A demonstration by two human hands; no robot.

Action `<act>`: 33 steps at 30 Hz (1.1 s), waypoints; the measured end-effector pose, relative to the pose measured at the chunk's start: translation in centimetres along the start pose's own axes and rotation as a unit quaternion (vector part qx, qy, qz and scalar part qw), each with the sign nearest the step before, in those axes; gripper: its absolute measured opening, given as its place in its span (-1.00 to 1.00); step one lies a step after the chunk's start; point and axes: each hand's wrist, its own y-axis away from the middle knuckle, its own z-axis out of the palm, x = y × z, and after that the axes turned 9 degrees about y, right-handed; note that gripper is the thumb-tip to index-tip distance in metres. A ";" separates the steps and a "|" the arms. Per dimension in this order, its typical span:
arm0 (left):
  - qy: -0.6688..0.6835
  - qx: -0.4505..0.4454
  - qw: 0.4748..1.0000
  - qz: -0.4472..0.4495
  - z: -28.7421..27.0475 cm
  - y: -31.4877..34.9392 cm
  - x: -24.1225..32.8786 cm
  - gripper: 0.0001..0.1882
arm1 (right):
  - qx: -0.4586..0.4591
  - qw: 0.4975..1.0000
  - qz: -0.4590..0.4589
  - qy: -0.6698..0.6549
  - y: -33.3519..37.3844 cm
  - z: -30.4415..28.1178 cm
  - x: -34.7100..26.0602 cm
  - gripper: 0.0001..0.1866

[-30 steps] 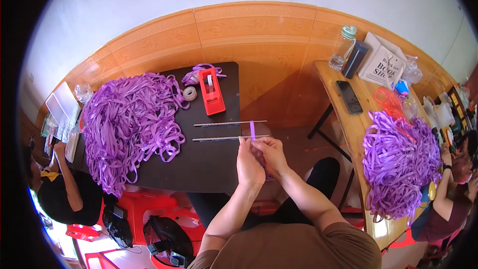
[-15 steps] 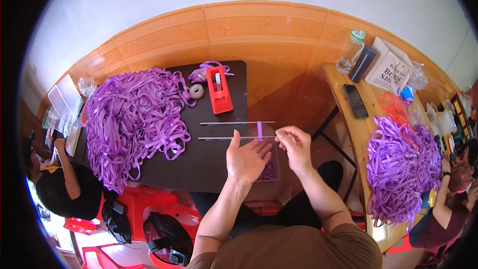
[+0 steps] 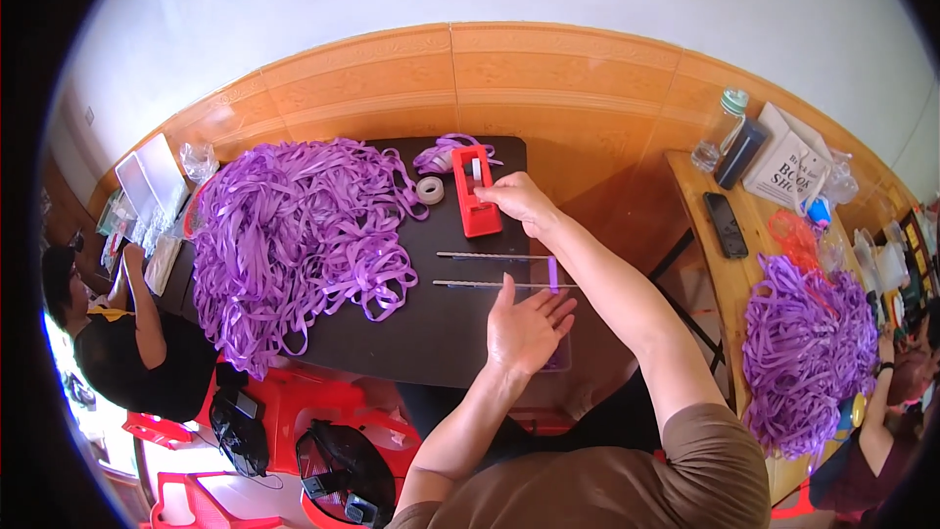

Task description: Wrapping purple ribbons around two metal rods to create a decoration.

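Purple flat ribbon strip (image 3: 553,274) spans two thin metal rods (image 3: 485,257) beyond the right edge of the black table (image 3: 421,343). Palm up, fingers spread, the left hand (image 3: 529,328) is just nearer. Farther off, the right hand (image 3: 519,202) reaches the red plastic tape dispenser (image 3: 480,222); whether its fingers pinch anything, I cannot tell.
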 end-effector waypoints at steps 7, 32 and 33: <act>-0.010 0.011 1.000 0.012 0.7 0.4 0.1 0.08 | 0.036 0.982 0.053 -0.175 0.8 1.8 -0.4 -0.92; 0.016 0.023 0.999 0.028 0.3 0.0 -0.4 -0.07 | 0.139 0.972 -0.119 0.151 3.3 1.7 6.0 -0.84; 0.010 0.012 1.000 0.022 0.3 -0.1 -0.2 -0.04 | 0.142 0.951 -0.148 0.231 3.4 1.4 6.1 -0.86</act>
